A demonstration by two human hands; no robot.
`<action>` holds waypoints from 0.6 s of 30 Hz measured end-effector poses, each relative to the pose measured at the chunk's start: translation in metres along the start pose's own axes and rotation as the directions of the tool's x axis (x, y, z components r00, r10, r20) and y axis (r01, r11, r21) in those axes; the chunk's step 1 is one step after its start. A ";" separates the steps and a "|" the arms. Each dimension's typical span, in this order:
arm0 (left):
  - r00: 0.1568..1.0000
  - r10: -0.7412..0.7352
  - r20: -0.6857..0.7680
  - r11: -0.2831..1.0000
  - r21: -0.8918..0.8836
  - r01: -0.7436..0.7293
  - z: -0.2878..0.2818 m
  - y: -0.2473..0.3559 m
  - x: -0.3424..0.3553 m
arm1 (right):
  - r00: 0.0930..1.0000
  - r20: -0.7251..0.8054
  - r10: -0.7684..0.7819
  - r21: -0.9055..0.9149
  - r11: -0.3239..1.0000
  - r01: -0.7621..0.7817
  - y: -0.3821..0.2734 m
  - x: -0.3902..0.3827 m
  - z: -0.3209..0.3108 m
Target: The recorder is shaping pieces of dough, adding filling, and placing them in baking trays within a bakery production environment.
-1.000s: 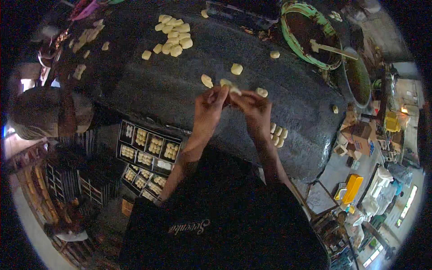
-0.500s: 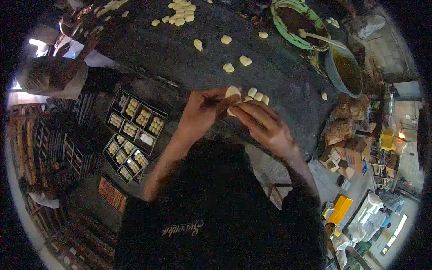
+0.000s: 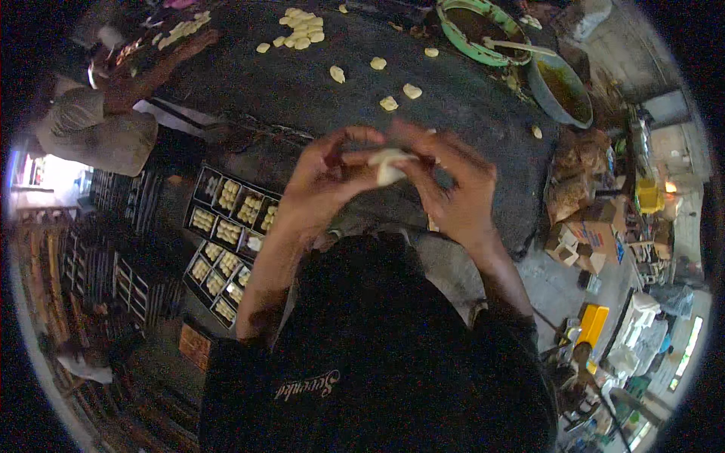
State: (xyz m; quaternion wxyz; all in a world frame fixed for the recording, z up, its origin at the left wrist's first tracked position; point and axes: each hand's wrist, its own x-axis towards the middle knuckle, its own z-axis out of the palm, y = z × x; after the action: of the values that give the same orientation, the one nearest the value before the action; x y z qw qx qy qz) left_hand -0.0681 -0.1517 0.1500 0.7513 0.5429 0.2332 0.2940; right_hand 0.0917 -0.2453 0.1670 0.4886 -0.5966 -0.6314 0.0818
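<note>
Pale dough piece (image 3: pixel 389 172) at near edge of dark table (image 3: pixel 249 90), between both hands. Left hand (image 3: pixel 321 170): grasping dough piece. Right hand (image 3: pixel 457 185): fingers and thumb curved, grasping same piece from right. Beyond hands: loose dough pieces (image 3: pixel 389 103). Far left: dough cluster (image 3: pixel 302 30). Far right: green-rimmed basin (image 3: pixel 457 41). Near left: divided trays (image 3: pixel 217 213), filled with dough.

A dark shirt (image 3: pixel 393 317), probably black; short sleeves (image 3: pixel 517 351); pale cursive lettering (image 3: pixel 308 385) on its front; bare forearms (image 3: pixel 498 275).
</note>
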 end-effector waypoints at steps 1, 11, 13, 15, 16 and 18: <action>1.000 -0.010 0.026 1.000 0.000 0.010 -0.009 0.006 0.001 | 0.945 -0.017 0.326 0.061 0.944 -0.324 -0.008 0.004 0.009; 0.921 0.381 -0.077 0.887 0.311 -0.341 -0.055 -0.002 0.014 | 0.941 -0.247 0.230 0.150 0.969 -0.198 -0.010 0.014 0.077; 0.970 0.213 -0.121 0.971 0.138 -0.196 -0.054 -0.005 0.014 | 0.951 -0.258 0.173 0.061 0.985 -0.162 -0.006 0.018 0.080; 0.988 0.027 -0.149 0.999 -0.036 -0.033 -0.056 -0.014 0.020 | 0.961 -0.250 0.115 -0.023 0.992 -0.124 0.005 0.024 0.083; 0.996 0.030 -0.085 0.999 0.014 -0.029 -0.062 -0.025 0.025 | 0.915 -0.187 0.358 0.350 0.894 -0.278 0.013 0.025 0.084; 1.000 0.016 -0.019 0.998 0.064 -0.015 -0.060 -0.040 0.037 | 0.828 -0.043 0.559 0.664 0.635 -0.394 0.052 0.023 0.094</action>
State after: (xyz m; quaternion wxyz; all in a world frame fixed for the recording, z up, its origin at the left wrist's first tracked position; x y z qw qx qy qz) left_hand -0.0743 -0.0944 0.0927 0.7291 0.5655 0.2454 0.2975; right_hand 0.0642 -0.1666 0.0955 0.6931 -0.5490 -0.3195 0.3408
